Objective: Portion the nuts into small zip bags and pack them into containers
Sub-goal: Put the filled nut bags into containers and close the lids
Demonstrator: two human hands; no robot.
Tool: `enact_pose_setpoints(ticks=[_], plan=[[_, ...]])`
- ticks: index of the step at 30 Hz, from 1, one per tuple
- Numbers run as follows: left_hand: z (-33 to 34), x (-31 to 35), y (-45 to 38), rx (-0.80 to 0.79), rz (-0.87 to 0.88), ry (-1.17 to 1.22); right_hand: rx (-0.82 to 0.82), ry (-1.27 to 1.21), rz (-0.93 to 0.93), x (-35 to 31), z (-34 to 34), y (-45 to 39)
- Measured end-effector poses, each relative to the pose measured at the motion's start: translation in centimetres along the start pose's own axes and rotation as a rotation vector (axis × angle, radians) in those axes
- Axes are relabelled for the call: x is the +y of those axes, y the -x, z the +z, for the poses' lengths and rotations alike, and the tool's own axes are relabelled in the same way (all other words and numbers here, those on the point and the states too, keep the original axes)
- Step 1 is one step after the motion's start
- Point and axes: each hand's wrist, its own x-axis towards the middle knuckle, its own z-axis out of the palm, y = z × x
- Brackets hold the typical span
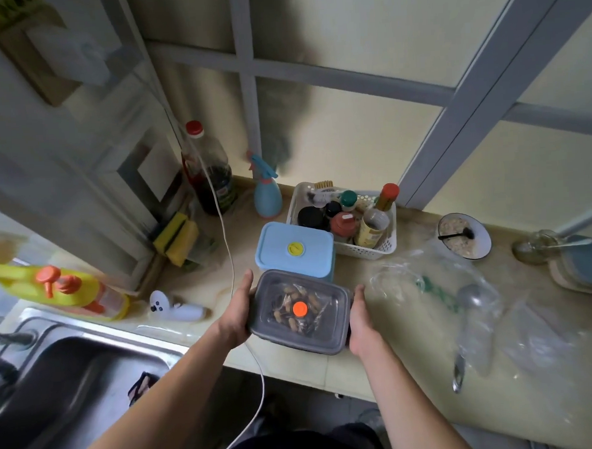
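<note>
A grey container (328,339) with a clear lid and an orange round valve sits at the counter's front edge. Bagged nuts show through its lid. My left hand (239,313) grips its left side and my right hand (359,319) grips its right side. Right behind it stands a light blue container (294,250) with a closed lid and a yellow valve. Clear plastic bags (480,304) lie crumpled on the counter to the right, with a metal scoop (464,328) among them.
A white basket (381,249) of bottles and jars stands behind the containers. A bowl (464,235) with a spoon sits at the right, plates (584,264) beyond it. The sink (72,373), a white cable (228,262), a white controller (175,308), a spray bottle (267,195) and sponges (177,239) lie left.
</note>
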Motion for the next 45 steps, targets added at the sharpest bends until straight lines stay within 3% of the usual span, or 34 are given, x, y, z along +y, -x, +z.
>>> enact_pose_setpoints(ticks=[5, 10, 18, 24, 29, 45], plan=[[0.0, -0.1, -0.3, -0.025, 0.061, -0.074, -0.031, 0.059, -0.025, 0.6, -0.3, -0.5], [-0.4, -0.1, -0.1, 0.064, 0.096, -0.033, -0.047, 0.108, -0.040, -0.2, 1.0, 1.0], [-1.6, 0.2, -1.2, 0.068, 0.074, -0.059, -0.077, 0.158, -0.038, -0.9, 1.5, 1.0], [-1.7, 3.6, -4.4, 0.141, 0.119, -0.039, -0.028, 0.256, -0.273, -5.0, 2.3, 1.2], [0.3, 5.5, -4.4, 0.147, 0.070, -0.132, -0.063, 0.325, -0.223, -6.2, 2.5, 1.0], [0.2, 5.4, -4.4, 0.186, 0.230, -0.237, -0.062, 0.312, -0.378, -6.6, 3.2, 1.6]])
